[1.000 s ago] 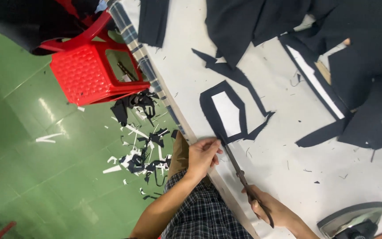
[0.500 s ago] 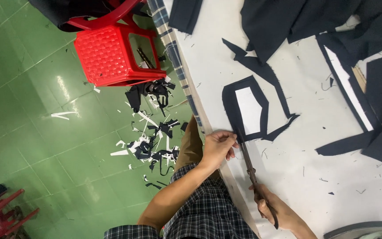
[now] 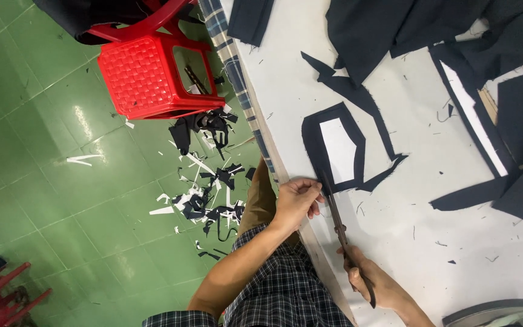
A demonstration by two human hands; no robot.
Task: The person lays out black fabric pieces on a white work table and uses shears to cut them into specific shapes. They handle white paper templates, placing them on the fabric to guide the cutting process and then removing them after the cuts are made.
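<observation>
Head view, now. The person sits at the edge of a white table point(image 3: 394, 242), looking down at both hands. The left hand point(image 3: 298, 203) sits at the near corner of a dark fabric piece point(image 3: 334, 148) that carries a white pentagon-shaped panel in its middle; the fingers are closed in a pinch on the fabric's lower edge. The right hand point(image 3: 373, 284) is wrapped around the handles of a pair of scissors point(image 3: 340, 224), fingers clenched on them. The blades point up toward the pinched corner and the tips lie at or just under the fabric edge; whether the blades are parted or closed cannot be told. The fabric piece lies flat on the table just beyond the left hand, with a long dark strip point(image 3: 358, 103) trailing from it toward the far side.

Change against the earlier head views: the left hand and the scissors keep the same relation to the fabric corner across all three. The camera has shifted, so the table and stool sit higher and further right in the picture; the work itself looks unmoved. Judgement: the cut at this corner is under way and progressing slowly, not finished.

Surroundings: larger dark fabric pieces point(image 3: 394, 24) piled at the far side of the table, a red plastic stool point(image 3: 152, 72) on the green floor point(image 3: 43, 181), and black and white offcuts point(image 3: 207, 194) scattered below the table edge. An iron point(image 3: 497, 312) shows partly at the lower right.
</observation>
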